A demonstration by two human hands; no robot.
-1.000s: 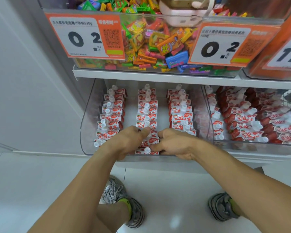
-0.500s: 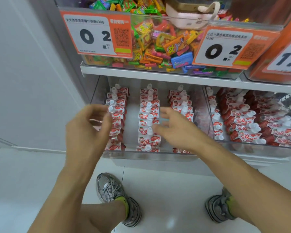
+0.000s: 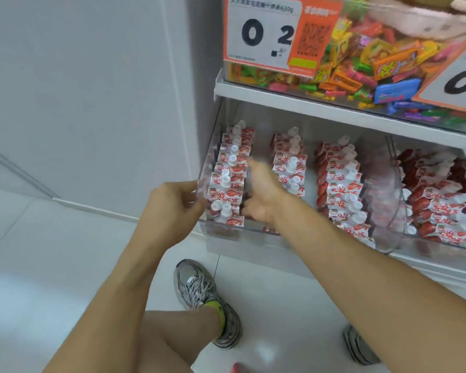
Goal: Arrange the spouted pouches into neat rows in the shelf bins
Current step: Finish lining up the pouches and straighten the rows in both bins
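The pouches (image 3: 230,173) are sitting in three rows in the clear bin (image 3: 205,168) at mid-frame; they are probably light, soft and slick, best pinched at the stiff cap. The left hand (image 3: 172,205) is gripping the bin's corner; the blurred right hand (image 3: 261,195) is seemingly reaching in with loose fingers, holding nothing.

White shelf (image 3: 293,102) — clear bin (image 3: 213,162) below, three pouch rows (image 3: 289,162).

pouches (image 3: 289,160): red-white, white spouts; three neat rows | bin (image 3: 201,189): clear, lower shelf
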